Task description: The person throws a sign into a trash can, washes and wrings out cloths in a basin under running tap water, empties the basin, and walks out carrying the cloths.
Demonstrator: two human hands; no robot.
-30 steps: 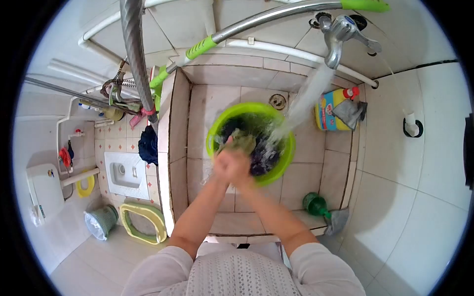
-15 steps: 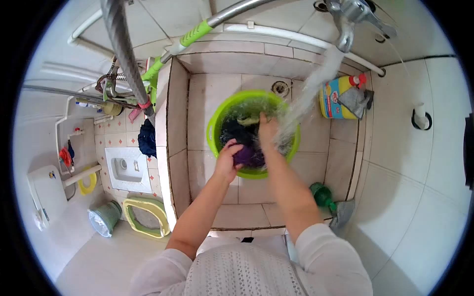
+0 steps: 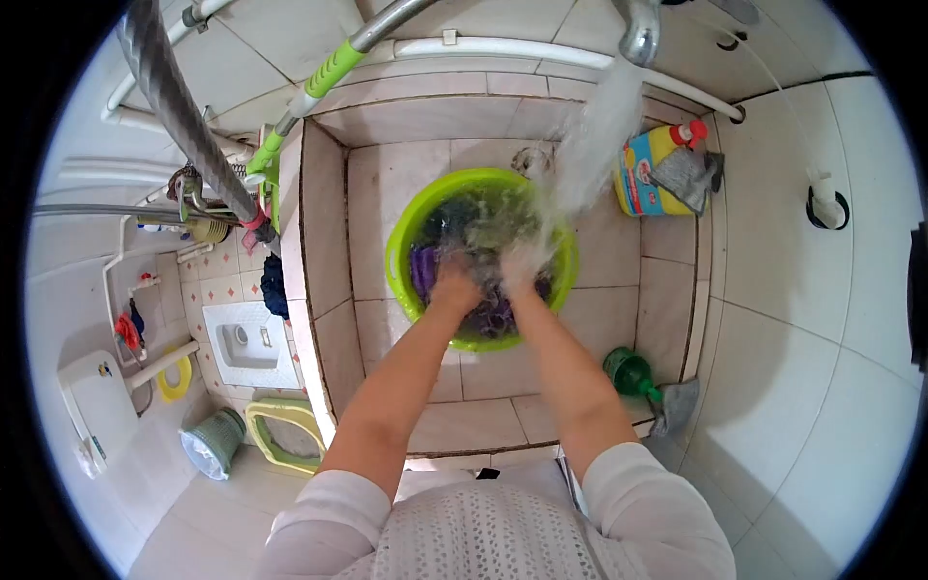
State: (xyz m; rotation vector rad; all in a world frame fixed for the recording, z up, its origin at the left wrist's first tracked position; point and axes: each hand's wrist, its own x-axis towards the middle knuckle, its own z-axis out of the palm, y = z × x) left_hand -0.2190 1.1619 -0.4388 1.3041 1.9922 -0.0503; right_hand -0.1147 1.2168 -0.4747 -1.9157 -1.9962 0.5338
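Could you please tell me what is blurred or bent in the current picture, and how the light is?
Head view: left hand, right hand and falling water blurred; black rounded border, white pipe curved as by a wide lens; light bright overall, soft shadow on right wall.

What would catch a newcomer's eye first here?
Likely the bright green basin on the tiled floor of the wash bay, with both hands, left and right, down among wet clothes. Next, the white rush of water from the tap above, then the yellow bottle in the far right corner.
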